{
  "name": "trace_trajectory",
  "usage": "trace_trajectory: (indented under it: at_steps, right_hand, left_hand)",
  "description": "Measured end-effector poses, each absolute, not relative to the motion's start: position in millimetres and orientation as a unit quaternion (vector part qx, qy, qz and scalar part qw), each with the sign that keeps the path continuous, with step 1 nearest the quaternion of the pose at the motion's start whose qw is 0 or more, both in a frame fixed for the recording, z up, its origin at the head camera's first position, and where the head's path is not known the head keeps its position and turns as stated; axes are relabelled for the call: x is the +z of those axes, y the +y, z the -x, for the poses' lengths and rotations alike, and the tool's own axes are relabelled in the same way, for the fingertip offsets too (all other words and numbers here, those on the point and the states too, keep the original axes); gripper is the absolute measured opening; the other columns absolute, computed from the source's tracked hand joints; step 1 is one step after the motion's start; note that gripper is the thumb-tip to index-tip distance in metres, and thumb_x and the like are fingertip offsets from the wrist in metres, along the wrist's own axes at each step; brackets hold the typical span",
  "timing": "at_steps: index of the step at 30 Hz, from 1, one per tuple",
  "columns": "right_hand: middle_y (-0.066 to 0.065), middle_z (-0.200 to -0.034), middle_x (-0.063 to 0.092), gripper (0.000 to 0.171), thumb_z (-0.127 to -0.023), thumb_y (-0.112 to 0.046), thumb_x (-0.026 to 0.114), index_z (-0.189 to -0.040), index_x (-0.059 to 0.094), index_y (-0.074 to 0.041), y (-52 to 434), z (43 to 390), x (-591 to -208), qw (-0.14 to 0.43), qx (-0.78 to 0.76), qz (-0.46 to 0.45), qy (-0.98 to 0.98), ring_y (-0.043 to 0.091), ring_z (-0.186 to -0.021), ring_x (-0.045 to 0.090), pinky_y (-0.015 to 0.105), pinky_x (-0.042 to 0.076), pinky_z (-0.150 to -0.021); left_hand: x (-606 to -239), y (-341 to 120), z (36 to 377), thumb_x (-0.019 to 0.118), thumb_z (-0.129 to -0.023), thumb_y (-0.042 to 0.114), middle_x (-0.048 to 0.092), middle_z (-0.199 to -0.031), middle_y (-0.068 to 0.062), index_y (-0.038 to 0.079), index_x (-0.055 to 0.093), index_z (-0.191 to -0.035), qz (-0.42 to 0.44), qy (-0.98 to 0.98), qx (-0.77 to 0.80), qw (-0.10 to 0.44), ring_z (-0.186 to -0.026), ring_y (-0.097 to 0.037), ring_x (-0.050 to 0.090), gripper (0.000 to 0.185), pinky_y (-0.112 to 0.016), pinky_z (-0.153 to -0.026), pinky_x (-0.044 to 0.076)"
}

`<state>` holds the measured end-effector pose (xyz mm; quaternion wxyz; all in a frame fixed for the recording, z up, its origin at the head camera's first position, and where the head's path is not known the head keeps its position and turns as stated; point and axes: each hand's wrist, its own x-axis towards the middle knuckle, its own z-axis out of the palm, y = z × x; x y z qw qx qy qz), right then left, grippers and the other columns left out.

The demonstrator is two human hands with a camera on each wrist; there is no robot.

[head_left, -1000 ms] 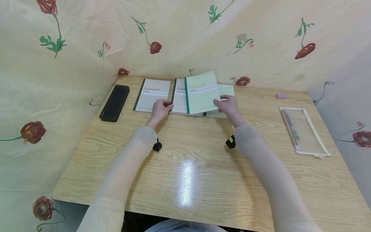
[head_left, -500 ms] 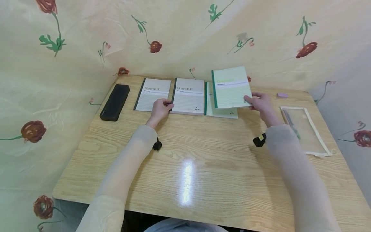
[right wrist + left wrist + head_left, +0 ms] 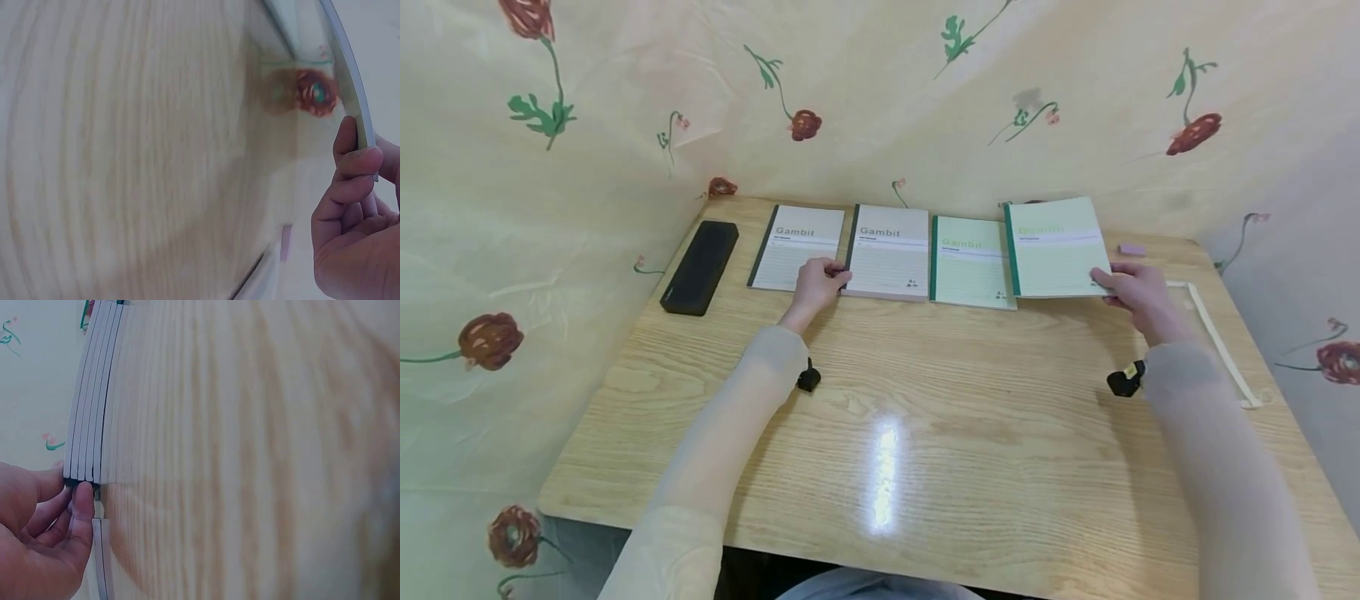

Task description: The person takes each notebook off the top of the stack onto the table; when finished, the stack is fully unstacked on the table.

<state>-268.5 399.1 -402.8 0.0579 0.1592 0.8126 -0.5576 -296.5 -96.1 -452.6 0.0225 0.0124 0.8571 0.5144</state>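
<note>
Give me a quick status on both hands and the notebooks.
Left hand holding the near corner of the grey stack. Right hand pinching the green notebook, its near edge lifted off the table. Transparent pouch beside the right hand.

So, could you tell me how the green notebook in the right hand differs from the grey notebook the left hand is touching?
The green notebook has a pale green cover and green spine; the grey notebook has a grey-white cover and dark spine. The green one is pinched at its near right corner by the right hand and looks tilted up; the grey one lies flat, the left hand touching its near left corner. Green ends the row; grey sits second from left. Both look alike in format.
</note>
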Motion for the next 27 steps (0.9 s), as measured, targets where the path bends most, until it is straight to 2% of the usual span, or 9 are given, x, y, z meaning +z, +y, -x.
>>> trace_trajectory:
  at_steps: [3, 7, 10, 20, 27]
  right_hand:
    - [-0.017, -0.076, 0.061, 0.038, -0.093, -0.03, 0.071, -0.119, 0.051, -0.01, 410.5, 266.1, -406.1, 0.065, -0.561, -0.175, 0.807, -0.002, -0.067, 0.056, 0.014, 0.051, -0.063]
    - [-0.015, -0.078, 0.06, 0.063, -0.093, -0.027, 0.071, -0.141, 0.041, 0.002, 419.2, 262.7, -408.7, 0.078, -0.569, -0.192, 0.796, -0.001, -0.067, 0.056, 0.016, 0.052, -0.063]
    - [-0.017, -0.08, 0.058, 0.079, -0.094, -0.028, 0.071, -0.15, 0.029, 0.009, 422.9, 260.3, -411.1, 0.089, -0.557, -0.198, 0.802, 0.0, -0.069, 0.056, 0.017, 0.052, -0.065]
    - [-0.017, -0.088, 0.053, 0.086, -0.094, -0.038, 0.069, -0.153, 0.026, 0.006, 425.1, 260.7, -422.0, 0.088, -0.506, -0.214, 0.831, -0.003, -0.074, 0.054, 0.018, 0.052, -0.07]
    - [0.002, -0.109, 0.051, 0.082, -0.096, -0.042, 0.063, -0.15, 0.029, 0.01, 419.8, 260.7, -425.0, 0.082, -0.431, -0.192, 0.878, -0.006, -0.072, 0.053, 0.017, 0.053, -0.068]
  left_hand:
    - [-452.1, -95.9, 296.0, 0.064, -0.099, 0.013, 0.067, -0.106, -0.019, -0.006, 0.067, -0.117, -0.012, 0.857, 0.514, 0.024, -0.091, -0.027, 0.066, 0.026, -0.029, -0.073, 0.056]
    - [-451.3, -95.4, 295.4, 0.064, -0.099, 0.012, 0.067, -0.106, -0.019, -0.006, 0.067, -0.117, -0.012, 0.856, 0.516, 0.027, -0.091, -0.027, 0.066, 0.026, -0.03, -0.074, 0.056]
    - [-451.2, -94.9, 295.3, 0.064, -0.099, 0.012, 0.067, -0.107, -0.019, -0.006, 0.067, -0.117, -0.014, 0.855, 0.517, 0.026, -0.093, -0.028, 0.066, 0.026, -0.031, -0.075, 0.056]
    - [-453.0, -95.0, 297.0, 0.064, -0.099, 0.013, 0.068, -0.107, -0.018, -0.005, 0.067, -0.118, -0.013, 0.86, 0.51, 0.022, -0.093, -0.027, 0.066, 0.027, -0.031, -0.076, 0.056]
    - [-453.4, -96.0, 297.4, 0.064, -0.099, 0.013, 0.068, -0.107, -0.018, -0.006, 0.067, -0.117, -0.013, 0.861, 0.508, 0.021, -0.093, -0.027, 0.066, 0.026, -0.031, -0.076, 0.056]
